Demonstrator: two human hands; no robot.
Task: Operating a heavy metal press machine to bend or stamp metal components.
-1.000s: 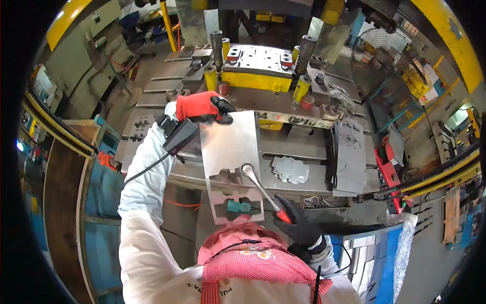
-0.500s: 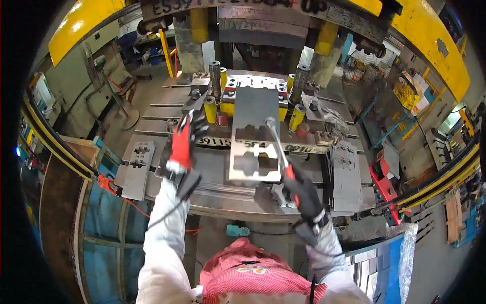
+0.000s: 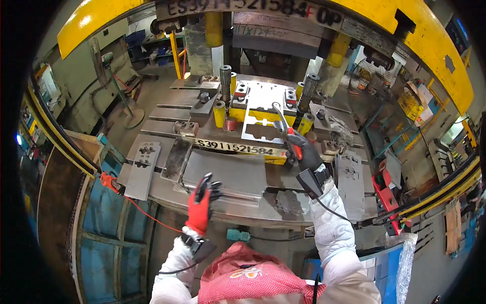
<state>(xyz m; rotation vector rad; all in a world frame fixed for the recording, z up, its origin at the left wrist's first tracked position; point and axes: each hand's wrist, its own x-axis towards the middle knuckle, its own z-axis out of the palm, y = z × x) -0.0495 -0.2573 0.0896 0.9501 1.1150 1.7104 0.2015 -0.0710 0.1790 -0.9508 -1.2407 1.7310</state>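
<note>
My right hand (image 3: 305, 155), in a black and red glove, is closed round the red handle of a long metal tool (image 3: 280, 117) with a rounded, shiny head. The tool's head rests at the right side of a bright metal sheet with shaped cutouts (image 3: 248, 129), which lies over the die (image 3: 236, 114) in the press. My left hand (image 3: 201, 206), in a red glove with dark fingertips, holds nothing. Its fingers are apart, just in front of a stack of flat grey sheets (image 3: 225, 169) on the press bed.
Dark guide posts (image 3: 226, 82) and yellow posts (image 3: 219, 114) flank the die. Cut sheets lie at the left (image 3: 142, 169) and right (image 3: 349, 180) of the bed. A dark jagged metal piece (image 3: 292, 201) sits near the front edge. The yellow press frame (image 3: 430, 55) arches above.
The cutout sheet and the tool have moved away from me, farther onto the die. My left hand has drawn back toward me, to the front of the sheet stack, which is now more exposed.
</note>
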